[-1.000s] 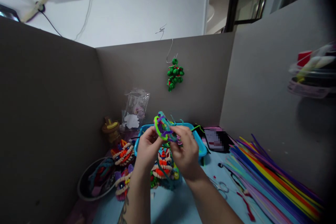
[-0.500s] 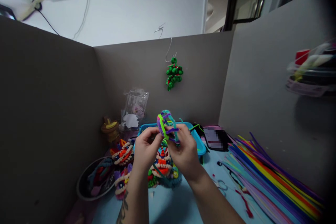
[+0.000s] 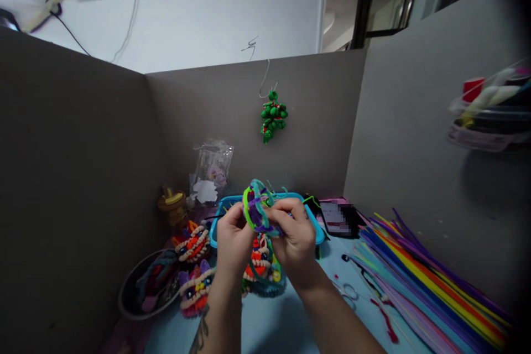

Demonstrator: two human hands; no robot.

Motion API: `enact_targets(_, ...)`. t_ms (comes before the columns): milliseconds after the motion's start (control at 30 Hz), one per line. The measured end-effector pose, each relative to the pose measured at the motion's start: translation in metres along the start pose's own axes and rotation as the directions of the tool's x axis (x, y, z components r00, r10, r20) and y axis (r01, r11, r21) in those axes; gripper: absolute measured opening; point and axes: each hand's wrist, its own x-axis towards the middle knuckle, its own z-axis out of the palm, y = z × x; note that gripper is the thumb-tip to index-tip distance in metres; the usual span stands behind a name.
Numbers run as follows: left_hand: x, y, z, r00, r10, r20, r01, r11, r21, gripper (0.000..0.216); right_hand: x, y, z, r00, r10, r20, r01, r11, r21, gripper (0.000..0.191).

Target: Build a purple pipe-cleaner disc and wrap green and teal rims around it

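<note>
Between my hands, raised above the table, is a rounded openwork frame of bent pipe cleaners (image 3: 258, 211) in lime green, purple and teal. My left hand (image 3: 235, 233) pinches its left, lime-green edge between thumb and fingers. On the other side my right hand (image 3: 293, 229) is closed on the frame's right part, fingertips against the teal and purple strands. Below and behind the hands are orange and cream pipe-cleaner lion heads (image 3: 258, 259), partly covered by my wrists. A blue plastic tray (image 3: 319, 232) lies behind, mostly hidden.
Long multicoloured pipe cleaners (image 3: 431, 276) spread along the right side, with scissors (image 3: 346, 292) beside them. A phone (image 3: 338, 218) lies at the back right. At left are a bowl (image 3: 124, 293) and more lion heads (image 3: 194, 287). A green ornament (image 3: 274, 116) hangs on the partition.
The pipe-cleaner frame has turned in my hands and sits slightly lower and further left, showing more of its purple and teal side. My right fingers have shifted onto its strands.
</note>
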Motion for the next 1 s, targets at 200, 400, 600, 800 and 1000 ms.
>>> enact_targets(200, 0.000, -0.008, -0.001, 0.997, -0.021, 0.068, 0.035, 0.979, -0.201, 0.011, 0.003, -0.005, 0.000, 0.998, 0.006, -0.064, -0.007, 1.000, -0.005, 0.037)
enact_targets(400, 0.001, -0.011, -0.002, 0.995, -0.018, 0.097, 0.041, 0.971, -0.234, 0.018, 0.005, -0.010, -0.002, 0.998, -0.049, -0.036, 0.048, 0.999, -0.005, 0.032)
enact_targets(600, -0.001, -0.002, -0.002, 0.997, -0.041, 0.062, 0.052, 0.982, -0.183, 0.018, 0.005, -0.009, -0.005, 0.997, -0.074, 0.018, 0.074, 0.997, 0.000, 0.038)
enact_targets(800, -0.005, 0.005, -0.001, 0.998, -0.025, 0.049, 0.030, 0.993, -0.111, 0.013, 0.006, -0.004, -0.008, 0.991, -0.124, 0.053, 0.123, 0.992, 0.012, 0.040)
enact_targets(1000, -0.005, 0.004, 0.004, 0.998, -0.051, 0.039, 0.056, 0.990, -0.131, 0.011, 0.009, -0.002, -0.008, 0.995, -0.023, 0.094, 0.013, 0.995, 0.101, 0.028)
